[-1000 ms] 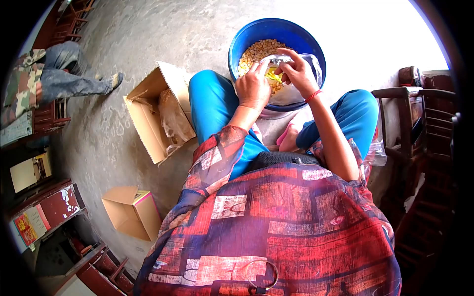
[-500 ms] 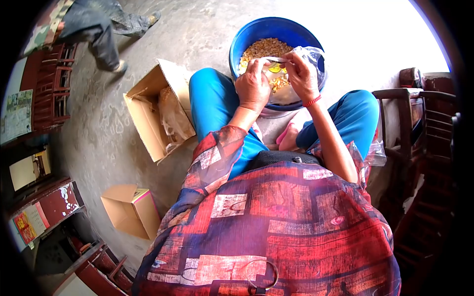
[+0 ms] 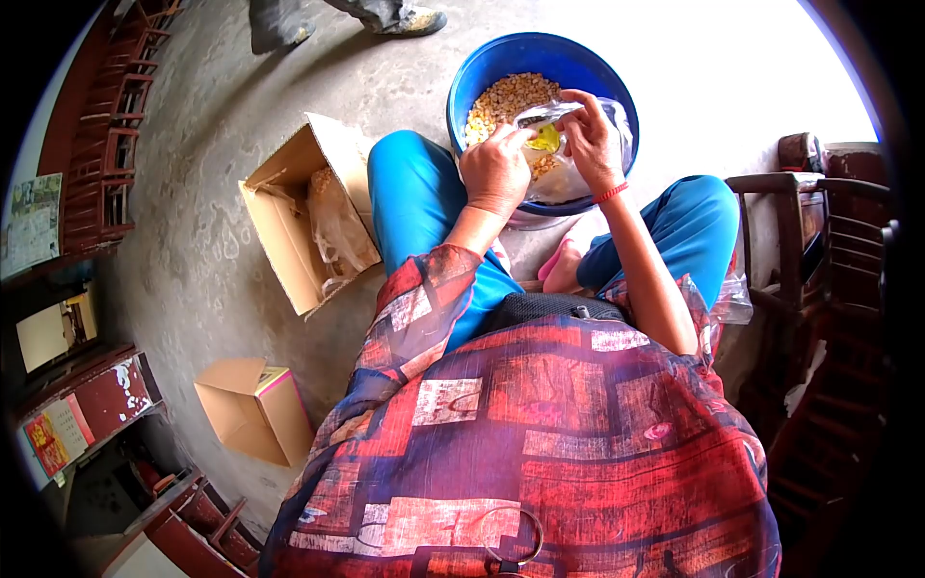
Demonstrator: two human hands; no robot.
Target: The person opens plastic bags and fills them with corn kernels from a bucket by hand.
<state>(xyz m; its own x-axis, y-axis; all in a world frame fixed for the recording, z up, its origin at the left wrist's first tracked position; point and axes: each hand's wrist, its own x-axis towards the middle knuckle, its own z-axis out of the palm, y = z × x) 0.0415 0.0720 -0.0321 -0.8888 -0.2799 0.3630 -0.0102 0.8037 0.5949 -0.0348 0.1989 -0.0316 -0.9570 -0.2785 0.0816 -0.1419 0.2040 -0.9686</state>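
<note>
A blue bucket [image 3: 469,72] stands between my knees, holding a layer of yellowish bits [image 3: 515,98] that look like corn kernels. Over its near half I hold a clear plastic bag [image 3: 621,135] with yellow print and some of the same bits inside or under it; I cannot tell which. My left hand [image 3: 494,173] pinches the left side of the bag's mouth. On the other side, my right hand [image 3: 593,144], with a red band at its wrist, grips the edge between thumb and fingers. The mouth is parted between my hands.
Left of my knee is an open cardboard box [image 3: 289,212] with plastic-wrapped contents [image 3: 332,226]. A smaller box [image 3: 255,414] lies nearer me. Another person's shoes [image 3: 414,21] are at the top. Dark wooden chairs [image 3: 795,241] stand at right, more furniture at left.
The bag's mouth has gone from a flat, taut edge to a wider gap, as my right fingers lifted slightly. The other person has walked to the right along the top.
</note>
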